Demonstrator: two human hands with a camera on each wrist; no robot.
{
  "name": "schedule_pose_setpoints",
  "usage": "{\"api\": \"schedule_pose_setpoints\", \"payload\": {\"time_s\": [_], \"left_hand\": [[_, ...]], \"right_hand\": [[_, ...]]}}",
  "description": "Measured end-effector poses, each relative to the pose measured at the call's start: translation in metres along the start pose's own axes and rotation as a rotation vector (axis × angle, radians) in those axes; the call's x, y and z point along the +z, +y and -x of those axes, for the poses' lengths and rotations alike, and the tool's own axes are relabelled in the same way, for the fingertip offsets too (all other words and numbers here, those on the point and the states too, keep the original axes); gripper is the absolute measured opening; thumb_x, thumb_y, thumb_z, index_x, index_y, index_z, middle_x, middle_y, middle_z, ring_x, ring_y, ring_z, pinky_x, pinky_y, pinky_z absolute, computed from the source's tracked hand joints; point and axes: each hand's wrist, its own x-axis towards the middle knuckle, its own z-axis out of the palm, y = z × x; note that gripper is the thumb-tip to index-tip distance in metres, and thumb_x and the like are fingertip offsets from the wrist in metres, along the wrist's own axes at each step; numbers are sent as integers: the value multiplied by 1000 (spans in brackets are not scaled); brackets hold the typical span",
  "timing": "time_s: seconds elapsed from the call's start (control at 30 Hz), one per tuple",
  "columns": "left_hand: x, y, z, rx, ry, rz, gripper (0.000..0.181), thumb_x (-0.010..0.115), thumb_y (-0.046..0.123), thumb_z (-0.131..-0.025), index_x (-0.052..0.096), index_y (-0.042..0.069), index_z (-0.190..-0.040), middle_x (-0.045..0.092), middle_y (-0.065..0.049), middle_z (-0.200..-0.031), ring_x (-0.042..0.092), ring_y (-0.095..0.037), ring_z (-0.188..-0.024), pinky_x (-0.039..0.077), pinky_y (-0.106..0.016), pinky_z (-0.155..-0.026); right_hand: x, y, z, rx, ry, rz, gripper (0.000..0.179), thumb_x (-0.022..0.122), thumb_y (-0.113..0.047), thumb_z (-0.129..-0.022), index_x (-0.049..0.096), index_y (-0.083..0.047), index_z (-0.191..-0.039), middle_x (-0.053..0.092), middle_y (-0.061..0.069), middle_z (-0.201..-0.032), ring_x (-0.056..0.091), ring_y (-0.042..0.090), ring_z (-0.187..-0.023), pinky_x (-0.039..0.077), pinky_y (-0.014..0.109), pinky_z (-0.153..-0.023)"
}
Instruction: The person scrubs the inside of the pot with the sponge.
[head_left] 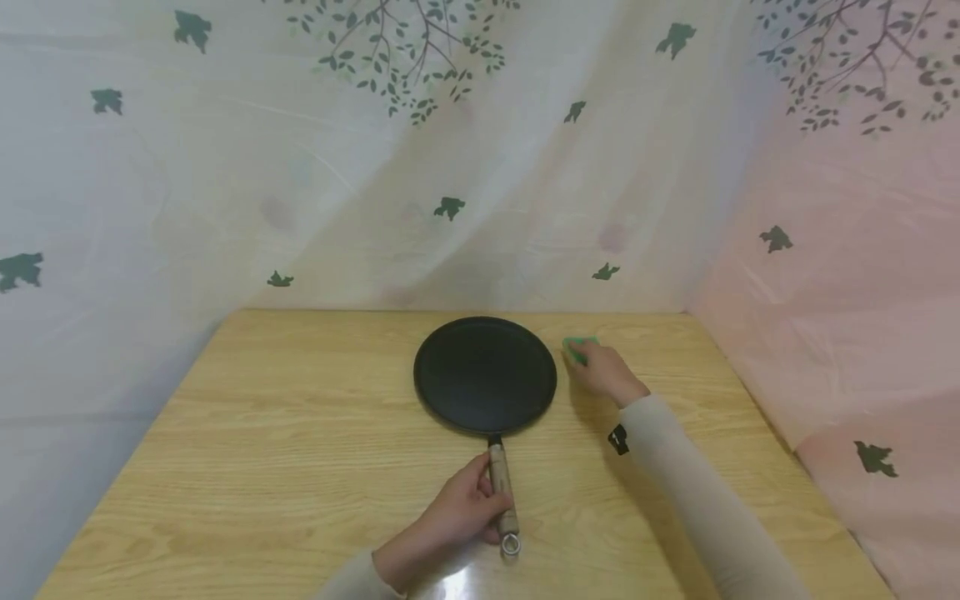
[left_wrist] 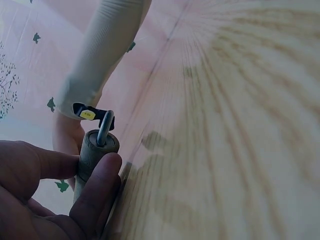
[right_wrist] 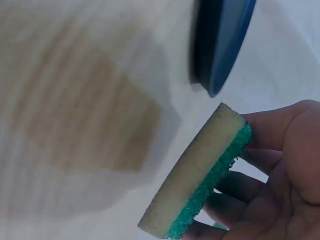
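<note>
A flat black round pan [head_left: 485, 375] rests on the wooden table, its handle [head_left: 499, 473] pointing toward me. My left hand [head_left: 463, 507] grips this handle near its end; the left wrist view shows thumb and fingers around it, with a metal hanging ring [left_wrist: 105, 128] at the tip. To the right of the pan, my right hand [head_left: 606, 372] pinches a sponge [right_wrist: 195, 172] with a cream foam side and a green scouring side. In the right wrist view the sponge is apart from the pan's rim [right_wrist: 220, 55], foam side facing away from the palm.
The wood-grain table [head_left: 262, 433] runs back to a pale cloth backdrop [head_left: 360, 208] printed with leaves and birds. A pinkish cloth [head_left: 847, 333] hangs along the right edge. A small black device [head_left: 618, 439] sits at the right wrist.
</note>
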Motion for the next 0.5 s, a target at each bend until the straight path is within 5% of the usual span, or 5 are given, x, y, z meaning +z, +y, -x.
{"api": "schedule_pose_setpoints", "payload": {"time_s": [0.03, 0.13, 0.3, 0.5], "left_hand": [[-1, 0, 0, -2, 0, -9, 70, 68, 0, -96, 32, -12, -156, 59, -11, -90, 71, -19, -66, 69, -36, -58], [-1, -1, -1, -3, 6, -22, 69, 68, 0, -96, 33, -12, -155, 58, -11, -89, 70, -19, -66, 69, -37, -58], [-2, 0, -2, -7, 1, -41, 70, 69, 2, -96, 34, -11, -156, 59, -10, -89, 69, -19, -66, 69, -39, -58], [-16, 10, -5, -48, -109, -139, 69, 72, 13, -98, 39, -6, -155, 60, -11, -92, 64, -17, -64, 63, -30, -50]], "right_hand": [[1, 1, 0, 15, -8, -8, 56, 51, -10, -107, 37, 0, -161, 28, 28, -167, 26, 54, -152, 28, 69, -125], [6, 3, 3, 47, -36, -34, 58, 53, -10, -106, 37, 0, -161, 31, 30, -165, 30, 53, -150, 29, 69, -125], [10, 2, 5, 41, -62, 22, 59, 56, -14, -106, 38, 0, -161, 35, 35, -160, 41, 55, -144, 38, 69, -120], [-12, 11, 2, -5, -38, 56, 56, 54, -22, -109, 42, 4, -157, 27, 34, -164, 26, 59, -149, 26, 73, -124]]}}
